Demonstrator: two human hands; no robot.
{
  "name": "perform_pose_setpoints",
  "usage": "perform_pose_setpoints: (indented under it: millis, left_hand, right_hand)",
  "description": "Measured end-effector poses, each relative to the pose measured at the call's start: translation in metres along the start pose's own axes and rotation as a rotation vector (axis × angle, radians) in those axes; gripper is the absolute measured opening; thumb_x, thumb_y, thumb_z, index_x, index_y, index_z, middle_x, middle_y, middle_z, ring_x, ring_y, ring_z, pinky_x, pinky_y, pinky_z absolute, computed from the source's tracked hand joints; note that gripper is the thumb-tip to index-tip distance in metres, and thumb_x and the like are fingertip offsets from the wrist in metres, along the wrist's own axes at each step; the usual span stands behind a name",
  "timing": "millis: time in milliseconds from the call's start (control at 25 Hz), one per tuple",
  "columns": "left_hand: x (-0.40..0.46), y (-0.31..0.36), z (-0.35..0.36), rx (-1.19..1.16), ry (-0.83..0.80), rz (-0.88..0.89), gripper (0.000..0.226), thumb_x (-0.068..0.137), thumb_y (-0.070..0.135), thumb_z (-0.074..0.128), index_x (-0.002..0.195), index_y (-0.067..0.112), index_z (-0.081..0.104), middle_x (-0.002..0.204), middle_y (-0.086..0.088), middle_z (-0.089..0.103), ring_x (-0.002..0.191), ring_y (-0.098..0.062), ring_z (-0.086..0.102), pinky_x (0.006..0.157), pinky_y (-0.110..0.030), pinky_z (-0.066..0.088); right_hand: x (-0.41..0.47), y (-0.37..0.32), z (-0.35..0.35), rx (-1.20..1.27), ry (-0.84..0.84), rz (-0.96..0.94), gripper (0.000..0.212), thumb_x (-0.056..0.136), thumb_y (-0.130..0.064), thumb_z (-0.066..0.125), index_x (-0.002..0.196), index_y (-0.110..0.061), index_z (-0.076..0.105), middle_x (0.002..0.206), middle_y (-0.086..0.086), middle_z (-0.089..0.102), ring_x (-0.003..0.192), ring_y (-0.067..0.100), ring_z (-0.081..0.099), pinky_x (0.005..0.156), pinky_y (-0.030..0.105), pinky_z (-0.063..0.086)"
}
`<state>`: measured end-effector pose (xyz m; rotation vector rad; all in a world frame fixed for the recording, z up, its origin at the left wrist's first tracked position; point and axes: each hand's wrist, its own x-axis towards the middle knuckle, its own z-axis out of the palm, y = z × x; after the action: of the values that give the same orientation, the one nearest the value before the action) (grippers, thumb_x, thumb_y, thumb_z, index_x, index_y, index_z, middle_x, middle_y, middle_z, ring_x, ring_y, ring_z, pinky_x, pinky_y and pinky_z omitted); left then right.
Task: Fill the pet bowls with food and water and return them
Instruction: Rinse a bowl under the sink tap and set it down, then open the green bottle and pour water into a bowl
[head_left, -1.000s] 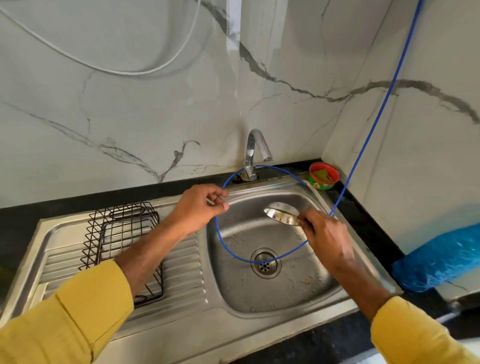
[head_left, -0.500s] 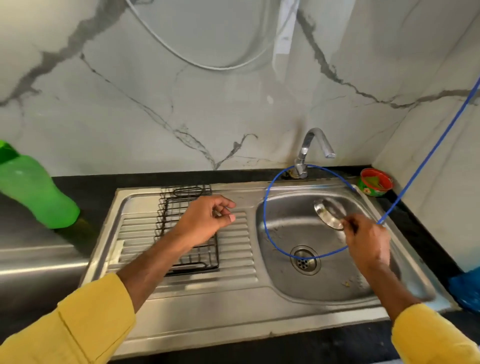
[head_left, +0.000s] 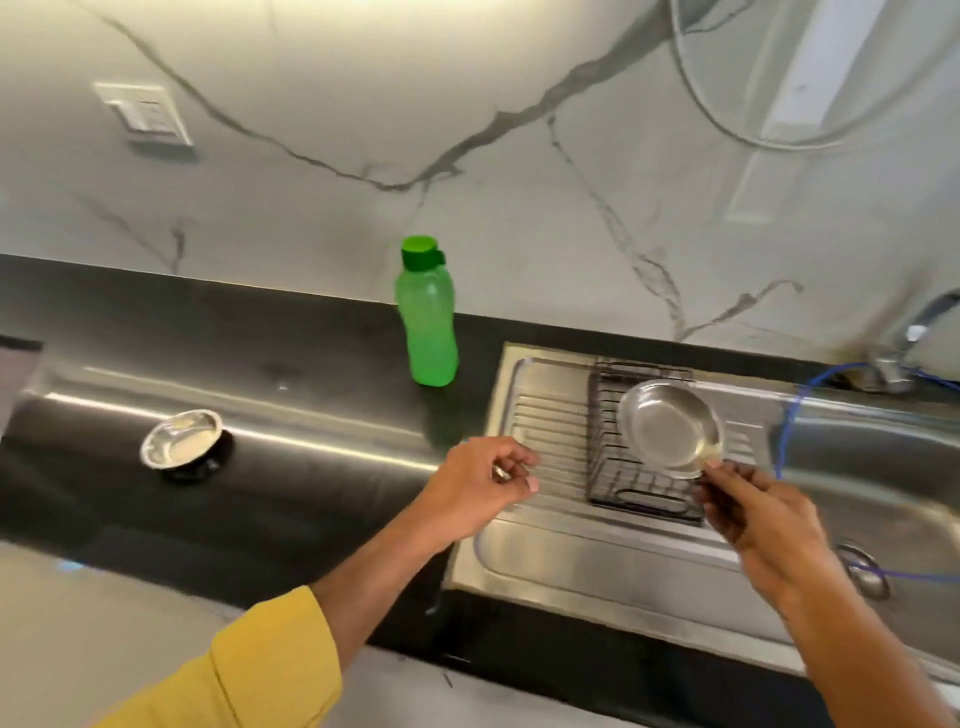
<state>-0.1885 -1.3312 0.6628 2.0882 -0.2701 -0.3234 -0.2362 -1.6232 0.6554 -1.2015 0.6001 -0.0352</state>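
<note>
The right hand (head_left: 753, 514) pinched the near rim of a steel bowl (head_left: 670, 428), holding it tilted so its inside faced the camera, above the wire rack (head_left: 641, 467) on the sink's (head_left: 545, 415) ribbed drainboard. The left hand (head_left: 480, 486) hovered just left of the rack over the drainboard's edge, fingers loosely curled with thumb and fingertips near each other; it held nothing that could be made out. Both arms wore yellow sleeves (head_left: 270, 670).

A second bowl (head_left: 179, 439), also steel, sat well to the left on the dark desk (head_left: 291, 493), apart from both hands. A green bottle (head_left: 427, 314) with its cap on stood upright on the desk near the wall, between that bowl and the sink. To the right, a blue hose (head_left: 787, 415) looped over the basin, and the tap (head_left: 904, 353) stood at the back edge, partly cut off by the frame. A white switch plate (head_left: 143, 114) was on the marble wall (head_left: 467, 156) above.
</note>
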Motion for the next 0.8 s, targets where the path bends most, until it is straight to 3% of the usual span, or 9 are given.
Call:
perform_pose_setpoints:
  millis: [200, 360, 640, 800]
  left_hand:
    - [-0.022, -0.041, -0.047, -0.035, 0.158, -0.132, 0.022, 0.086, 0.020, 0.075, 0.108, 0.023, 0.074, 0.090, 0.004, 0.074, 0.072, 0.001, 0.062, 0.074, -0.018, 0.049]
    - [-0.034, -0.057, -0.069, -0.058, 0.233, -0.237, 0.024, 0.087, 0.020, 0.075, 0.110, 0.026, 0.073, 0.099, 0.007, 0.075, 0.090, -0.007, 0.069, 0.085, -0.021, 0.053]
    - [-0.031, -0.073, -0.102, -0.053, 0.261, -0.284, 0.023, 0.088, 0.022, 0.074, 0.108, 0.032, 0.072, 0.097, 0.008, 0.075, 0.086, -0.007, 0.071, 0.075, -0.013, 0.049]
    - [-0.006, -0.077, -0.125, -0.064, 0.221, -0.255, 0.021, 0.088, 0.023, 0.073, 0.108, 0.029, 0.072, 0.097, 0.002, 0.073, 0.086, -0.016, 0.071, 0.079, -0.024, 0.054]
  right_hand:
    - [0.021, 0.047, 0.108, -0.208, -0.189, 0.097, 0.005, 0.094, -0.011, 0.068, 0.095, -0.007, 0.070, 0.077, 0.006, 0.074, 0.065, 0.013, 0.065, 0.053, 0.019, 0.052]
    - [0.054, 0.089, 0.162, -0.309, -0.268, 0.138, 0.005, 0.093, -0.010, 0.070, 0.090, -0.006, 0.071, 0.081, 0.012, 0.074, 0.055, 0.009, 0.057, 0.044, 0.017, 0.043]
    - [0.078, 0.132, 0.196, -0.414, -0.241, 0.195, 0.008, 0.091, -0.010, 0.073, 0.085, -0.004, 0.070, 0.068, 0.007, 0.070, 0.043, 0.006, 0.051, 0.038, 0.017, 0.036]
    - [0.078, 0.140, 0.206, -0.440, -0.170, 0.181, 0.012, 0.092, -0.009, 0.072, 0.092, 0.003, 0.072, 0.071, 0.012, 0.069, 0.044, 0.009, 0.048, 0.038, 0.018, 0.037]
